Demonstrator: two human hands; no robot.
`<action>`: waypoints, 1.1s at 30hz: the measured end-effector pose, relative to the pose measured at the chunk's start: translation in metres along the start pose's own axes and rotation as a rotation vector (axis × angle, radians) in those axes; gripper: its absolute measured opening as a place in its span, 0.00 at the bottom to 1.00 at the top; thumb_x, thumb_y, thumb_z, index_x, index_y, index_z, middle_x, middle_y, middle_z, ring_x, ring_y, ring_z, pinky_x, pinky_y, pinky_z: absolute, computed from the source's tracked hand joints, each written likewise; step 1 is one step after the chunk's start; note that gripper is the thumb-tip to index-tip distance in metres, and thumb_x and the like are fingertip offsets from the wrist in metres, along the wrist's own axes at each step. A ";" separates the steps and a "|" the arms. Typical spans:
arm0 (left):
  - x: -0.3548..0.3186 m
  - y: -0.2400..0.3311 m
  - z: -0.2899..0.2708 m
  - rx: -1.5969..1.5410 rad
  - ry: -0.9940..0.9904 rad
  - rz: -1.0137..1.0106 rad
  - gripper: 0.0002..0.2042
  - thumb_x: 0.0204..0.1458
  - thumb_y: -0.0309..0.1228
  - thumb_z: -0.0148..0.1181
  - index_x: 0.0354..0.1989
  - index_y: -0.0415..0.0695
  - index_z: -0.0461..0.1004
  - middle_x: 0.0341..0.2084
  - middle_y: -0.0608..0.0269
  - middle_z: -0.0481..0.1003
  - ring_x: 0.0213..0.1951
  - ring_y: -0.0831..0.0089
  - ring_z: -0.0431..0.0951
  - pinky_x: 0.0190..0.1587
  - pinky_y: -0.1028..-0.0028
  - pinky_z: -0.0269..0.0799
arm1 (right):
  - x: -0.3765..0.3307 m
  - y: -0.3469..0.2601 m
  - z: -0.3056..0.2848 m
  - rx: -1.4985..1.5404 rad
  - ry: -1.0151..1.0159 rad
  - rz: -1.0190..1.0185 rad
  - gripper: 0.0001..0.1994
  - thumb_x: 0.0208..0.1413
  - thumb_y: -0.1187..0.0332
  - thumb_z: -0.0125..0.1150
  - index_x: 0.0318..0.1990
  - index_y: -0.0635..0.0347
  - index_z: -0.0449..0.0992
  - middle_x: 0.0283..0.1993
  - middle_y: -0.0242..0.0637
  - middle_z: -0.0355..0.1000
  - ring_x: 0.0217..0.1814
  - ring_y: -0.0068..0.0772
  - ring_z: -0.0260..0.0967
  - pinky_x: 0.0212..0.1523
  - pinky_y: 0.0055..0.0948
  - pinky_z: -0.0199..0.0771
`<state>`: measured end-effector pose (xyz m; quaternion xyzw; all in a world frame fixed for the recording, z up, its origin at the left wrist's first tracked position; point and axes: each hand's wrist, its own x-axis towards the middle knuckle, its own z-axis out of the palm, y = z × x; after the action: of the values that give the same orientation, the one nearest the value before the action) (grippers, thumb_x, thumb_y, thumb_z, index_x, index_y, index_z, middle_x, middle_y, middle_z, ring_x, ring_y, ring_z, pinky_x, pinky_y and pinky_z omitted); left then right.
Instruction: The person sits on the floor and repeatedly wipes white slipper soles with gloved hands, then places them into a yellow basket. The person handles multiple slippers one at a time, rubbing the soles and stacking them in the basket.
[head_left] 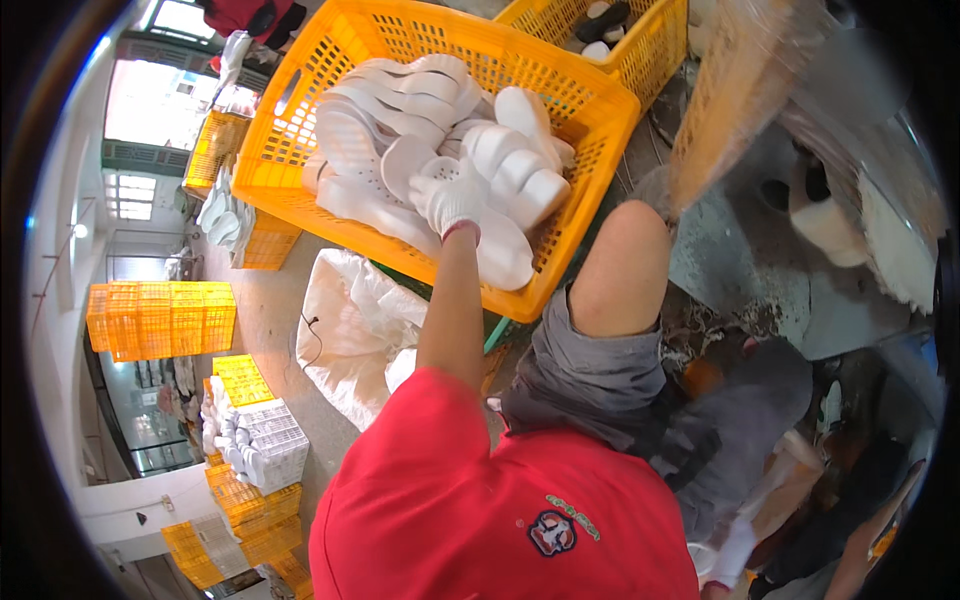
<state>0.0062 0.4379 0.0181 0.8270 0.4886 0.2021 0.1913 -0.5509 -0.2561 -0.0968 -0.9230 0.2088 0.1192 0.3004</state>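
Observation:
My left hand, in a white knit glove with a red cuff, reaches into a big yellow plastic crate. Its fingers close on a white shoe sole dotted with small holes. Around it lie several white shoe soles, heaped and partly nested in rows. Another sole rests against the crate's near wall beside my wrist. Low on the right, next to my red shirt, is my right hand in a white glove; its fingers are blurred and partly hidden, so what it holds, if anything, does not show.
A white woven sack lies on the floor left of my arm. Stacked yellow crates and a white crate stand farther left. Behind the big crate is another yellow crate. Grey machinery and plastic-wrapped material occupy the right.

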 end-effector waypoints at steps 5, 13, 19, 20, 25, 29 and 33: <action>0.069 -0.059 0.020 0.036 -0.328 -0.054 0.38 0.61 0.54 0.68 0.70 0.35 0.72 0.67 0.33 0.74 0.65 0.39 0.77 0.69 0.50 0.73 | 0.116 -0.129 -0.073 0.690 0.073 0.457 0.16 0.79 0.60 0.59 0.66 0.53 0.81 0.33 0.17 0.73 0.28 0.08 0.66 0.26 0.15 0.62; -0.042 0.035 -0.123 -1.366 -0.204 0.270 0.12 0.67 0.27 0.61 0.56 0.37 0.79 0.48 0.54 0.83 0.51 0.63 0.84 0.55 0.62 0.82 | 0.122 -0.416 -0.037 0.274 0.010 -0.393 0.40 0.65 0.73 0.76 0.81 0.68 0.62 0.81 0.57 0.64 0.81 0.48 0.66 0.80 0.42 0.65; -0.276 0.052 -0.062 -0.955 -1.329 0.003 0.18 0.68 0.40 0.68 0.57 0.41 0.79 0.44 0.60 0.84 0.47 0.69 0.84 0.53 0.66 0.81 | 0.133 -0.441 -0.073 0.582 0.183 -0.273 0.30 0.78 0.56 0.56 0.70 0.80 0.71 0.67 0.48 0.79 0.64 0.37 0.77 0.65 0.35 0.78; -0.306 0.053 -0.046 -0.971 -1.530 -0.221 0.18 0.67 0.39 0.68 0.58 0.41 0.78 0.46 0.60 0.83 0.49 0.68 0.84 0.54 0.65 0.80 | 0.116 -0.423 -0.075 0.954 0.121 -0.035 0.27 0.79 0.58 0.56 0.69 0.78 0.72 0.65 0.46 0.80 0.62 0.34 0.78 0.61 0.33 0.79; -0.431 0.101 -0.002 -1.069 -2.101 -0.533 0.18 0.69 0.39 0.68 0.60 0.40 0.78 0.52 0.60 0.82 0.51 0.69 0.83 0.55 0.65 0.81 | 0.056 -0.362 -0.052 0.795 0.448 0.092 0.25 0.72 0.70 0.65 0.72 0.74 0.71 0.64 0.51 0.79 0.65 0.43 0.78 0.65 0.38 0.77; -0.471 0.149 -0.018 -1.114 -2.018 -0.498 0.20 0.72 0.42 0.64 0.62 0.38 0.78 0.54 0.61 0.82 0.53 0.70 0.83 0.58 0.66 0.80 | 0.088 -0.394 -0.089 0.480 0.697 -0.034 0.27 0.73 0.69 0.64 0.75 0.71 0.68 0.65 0.57 0.77 0.61 0.52 0.80 0.59 0.42 0.80; -0.461 0.191 0.040 -0.984 -1.944 0.135 0.21 0.75 0.45 0.57 0.64 0.41 0.78 0.57 0.58 0.82 0.56 0.66 0.83 0.61 0.65 0.79 | 0.176 -0.382 -0.114 0.307 0.628 -0.212 0.29 0.73 0.66 0.64 0.77 0.66 0.66 0.60 0.64 0.79 0.57 0.67 0.80 0.55 0.49 0.82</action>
<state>-0.0368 -0.0613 0.0146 0.4915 -0.0522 -0.3544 0.7938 -0.2098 -0.1010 0.1254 -0.8752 0.2095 -0.2348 0.3673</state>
